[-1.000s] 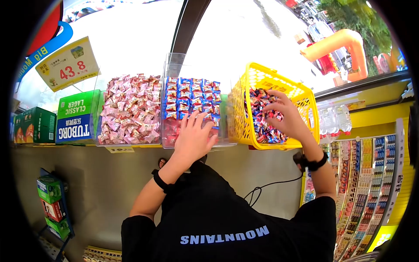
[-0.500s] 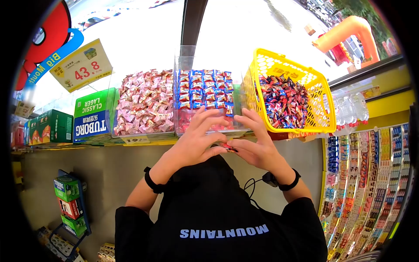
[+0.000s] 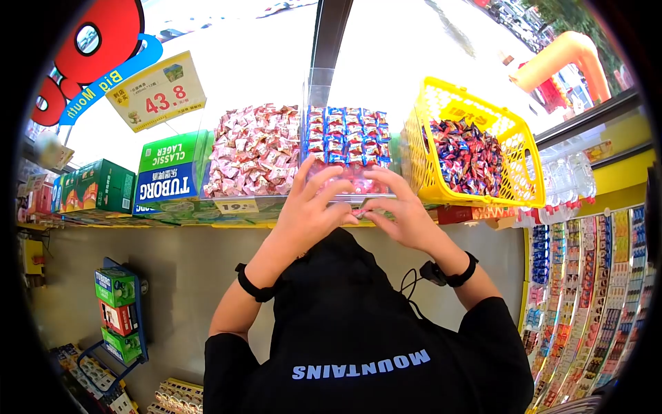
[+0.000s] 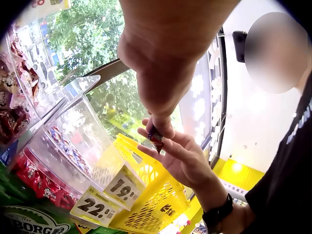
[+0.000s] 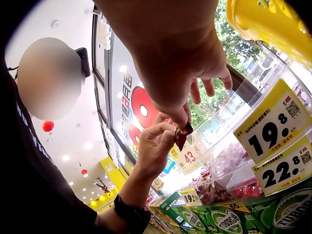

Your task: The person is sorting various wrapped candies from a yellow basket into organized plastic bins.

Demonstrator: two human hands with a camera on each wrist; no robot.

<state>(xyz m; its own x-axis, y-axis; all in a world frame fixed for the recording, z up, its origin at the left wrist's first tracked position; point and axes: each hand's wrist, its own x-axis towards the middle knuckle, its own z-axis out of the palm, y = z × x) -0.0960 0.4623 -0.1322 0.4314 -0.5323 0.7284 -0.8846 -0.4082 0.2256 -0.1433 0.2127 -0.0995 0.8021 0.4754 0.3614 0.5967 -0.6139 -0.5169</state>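
In front of the clear bin, both hands pinch one small wrapped candy (image 3: 358, 214) between them. My left hand (image 3: 310, 215) holds its left side with thumb and forefinger, the other fingers spread. From the other side my right hand (image 3: 408, 219) pinches it. The wrapper looks dark red and blue in the left wrist view, where the candy (image 4: 156, 140) shows below the fingertips. Just beyond the hands, blue-wrapped candies (image 3: 348, 131) stand in rows above red-wrapped ones. On the right, a yellow basket (image 3: 422, 165) holds a heap of dark red and blue candies (image 3: 470, 159).
Pink-wrapped candies (image 3: 254, 152) fill the bin at left, beside Tuborg cartons (image 3: 165, 169). Price cards (image 5: 280, 122) hang on the front. Behind the display is a window. Stocked shelves (image 3: 586, 276) stand at right, and a trolley with boxes (image 3: 118, 314) at lower left.
My right hand has left the yellow basket and met my left hand over the candy. My left hand has drawn back from the blue candies. The head view has shifted rightward across the scene's left side.
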